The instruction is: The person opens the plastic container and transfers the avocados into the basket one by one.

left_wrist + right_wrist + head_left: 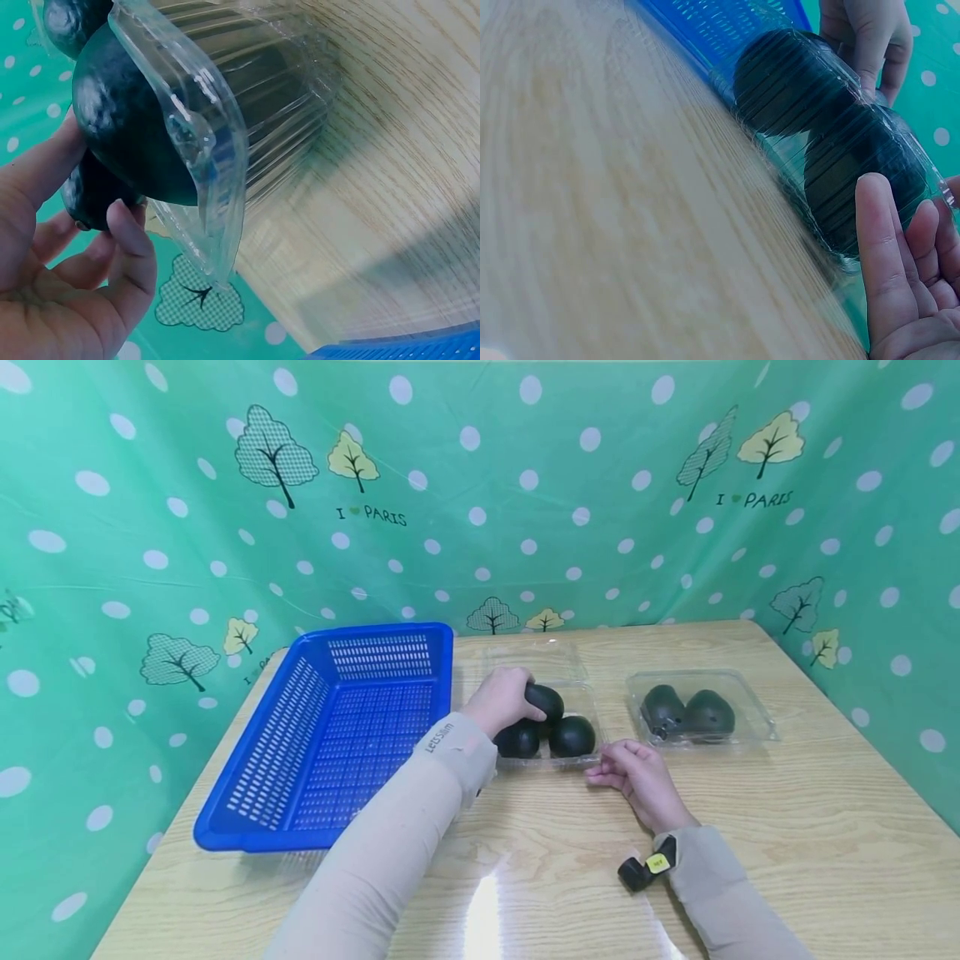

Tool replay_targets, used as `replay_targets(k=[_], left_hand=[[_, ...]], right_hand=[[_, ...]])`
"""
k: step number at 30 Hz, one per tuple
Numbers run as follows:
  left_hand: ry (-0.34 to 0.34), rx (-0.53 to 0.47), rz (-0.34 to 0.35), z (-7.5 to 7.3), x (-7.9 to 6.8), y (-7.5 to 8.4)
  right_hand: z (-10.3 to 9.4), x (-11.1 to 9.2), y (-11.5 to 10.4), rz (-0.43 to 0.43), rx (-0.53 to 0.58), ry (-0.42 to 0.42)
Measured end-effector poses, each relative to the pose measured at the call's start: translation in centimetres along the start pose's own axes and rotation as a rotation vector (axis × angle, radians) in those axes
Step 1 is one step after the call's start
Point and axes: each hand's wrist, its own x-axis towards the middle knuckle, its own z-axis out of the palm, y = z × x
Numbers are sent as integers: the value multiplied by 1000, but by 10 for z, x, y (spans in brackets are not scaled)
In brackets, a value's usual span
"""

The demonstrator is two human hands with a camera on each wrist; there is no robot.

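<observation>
In the middle of the table (547, 852), we see a clear box (551, 763) with its lid (532, 660) folded back and two avocados (572, 737) inside. The left hand (504, 700) curls its fingers around a third avocado (547, 701), at the back of these; whether it touches them we cannot tell. The right hand (641, 778) pinches the box's near right corner, one finger straight. To the right, a second clear box (752, 714) holds two more avocados (709, 713); a blue basket (258, 760) stands at left. The table has pale wood grain, and a green dotted cloth (525, 510) hangs around it. From the left wrist we make out the third avocado's stem end; both wrist views show ribs along the box's walls.
</observation>
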Motion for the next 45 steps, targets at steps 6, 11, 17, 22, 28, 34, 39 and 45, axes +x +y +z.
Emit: replay_targets(k=[6, 11, 17, 22, 28, 34, 39, 45], left_hand=[[34, -5, 28, -1, 1, 0], [69, 15, 34, -3, 0, 1], [95, 49, 26, -6, -2, 3], [113, 37, 25, -10, -4, 4], [130, -8, 47, -22, -9, 9], [168, -18, 92, -39, -13, 15], [181, -77, 87, -52, -19, 18], [195, -137, 69, -64, -26, 18]], right_hand=[[0, 0, 0, -5, 5, -6], [0, 0, 0, -4, 9, -10], [0, 0, 1, -4, 6, -10], [0, 1, 1, -5, 14, -8], [-1, 1, 3, -9, 13, -14], [-2, 1, 3, -25, 20, -22], [-2, 1, 4, -30, 19, -23], [-2, 1, 4, -32, 23, -28]])
